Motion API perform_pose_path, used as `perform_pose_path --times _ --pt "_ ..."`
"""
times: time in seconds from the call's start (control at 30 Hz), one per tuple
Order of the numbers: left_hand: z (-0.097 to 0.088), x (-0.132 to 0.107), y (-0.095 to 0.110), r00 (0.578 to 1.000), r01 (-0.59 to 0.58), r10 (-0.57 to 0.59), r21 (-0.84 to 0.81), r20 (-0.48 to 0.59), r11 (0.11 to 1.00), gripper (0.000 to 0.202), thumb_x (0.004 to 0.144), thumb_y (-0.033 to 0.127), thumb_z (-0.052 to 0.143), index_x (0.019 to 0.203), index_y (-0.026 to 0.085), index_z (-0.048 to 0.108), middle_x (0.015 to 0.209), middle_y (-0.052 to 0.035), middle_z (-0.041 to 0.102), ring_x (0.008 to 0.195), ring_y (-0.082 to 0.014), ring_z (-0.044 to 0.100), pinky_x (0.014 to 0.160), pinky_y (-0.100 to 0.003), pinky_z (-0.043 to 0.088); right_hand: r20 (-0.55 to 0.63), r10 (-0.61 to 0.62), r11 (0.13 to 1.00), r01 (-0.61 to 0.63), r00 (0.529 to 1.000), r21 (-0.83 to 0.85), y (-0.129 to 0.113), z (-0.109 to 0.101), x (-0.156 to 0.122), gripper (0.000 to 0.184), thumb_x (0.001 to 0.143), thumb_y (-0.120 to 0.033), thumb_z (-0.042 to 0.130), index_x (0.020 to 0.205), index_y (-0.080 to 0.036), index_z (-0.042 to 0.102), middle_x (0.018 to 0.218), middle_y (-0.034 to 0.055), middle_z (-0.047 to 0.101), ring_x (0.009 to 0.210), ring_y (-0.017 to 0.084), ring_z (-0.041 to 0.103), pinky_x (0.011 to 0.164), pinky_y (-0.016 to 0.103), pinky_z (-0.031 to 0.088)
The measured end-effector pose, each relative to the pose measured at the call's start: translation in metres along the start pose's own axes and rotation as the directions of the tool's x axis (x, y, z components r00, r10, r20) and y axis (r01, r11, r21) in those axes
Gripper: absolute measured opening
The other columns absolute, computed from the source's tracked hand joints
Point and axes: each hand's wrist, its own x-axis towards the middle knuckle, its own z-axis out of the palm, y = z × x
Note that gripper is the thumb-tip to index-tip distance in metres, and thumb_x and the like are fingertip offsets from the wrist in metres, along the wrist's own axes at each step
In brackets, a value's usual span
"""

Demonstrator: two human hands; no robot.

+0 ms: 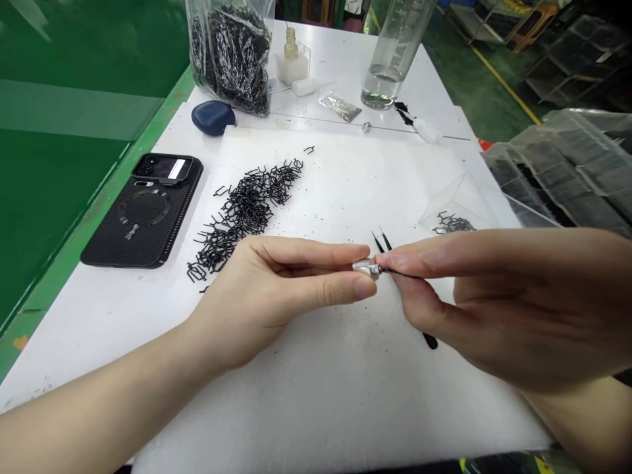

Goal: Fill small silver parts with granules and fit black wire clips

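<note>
Between thumb and fingers, my left hand point(276, 283) pinches a small silver metal cylinder point(366, 267). My right hand point(494, 296) is closed on a thin black piece point(395, 272), whose end meets the cylinder's right side; its full shape is hidden by my fingers. Black tweezers point(431, 341) lie on the white mat point(336, 382), partly covered by my right hand, with their tips pointing away. Left of centre, a heap of small black forked parts point(247, 207) spreads over the mat, beyond my left hand.
A black phone point(143, 210) and a dark blue oval case point(213, 118) lie at left. Behind are a bag of black parts point(232, 59), a small bottle point(291, 46) and a clear water container point(388, 66). At right are a clear tray point(459, 204) and plastic boxes point(567, 171).
</note>
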Motion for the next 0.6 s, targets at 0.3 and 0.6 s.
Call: perform_pose_path --times 0.3,0.6 --pt "-0.001 0.002 -0.002 1.000 0.002 -0.002 -0.027 0.014 1.000 0.022 0.078 0.025 0.088 0.097 0.036 0.084 0.096 0.0047 0.083 0.092 -0.0150 0.079 0.090 -0.017 0.063 0.187 -0.194 0.859 0.259 0.963 -0.441 -0.001 -0.016 0.016 0.009 0.087 -0.034 0.066 0.093 -0.031 0.073 0.044 -0.0085 0.062 0.052 0.013 0.072 0.054 0.023 0.061" --pt "-0.001 0.000 -0.001 1.000 0.007 -0.007 -0.047 0.004 0.999 0.021 0.077 0.024 0.088 0.095 0.034 0.084 0.092 0.0035 0.083 0.089 -0.0155 0.079 0.086 -0.018 0.064 -0.096 -0.104 0.974 0.082 0.990 -0.211 -0.003 0.003 0.004 0.006 0.082 -0.029 0.073 0.087 -0.029 0.076 0.066 -0.0013 0.076 0.057 0.018 0.073 0.057 0.033 0.063"
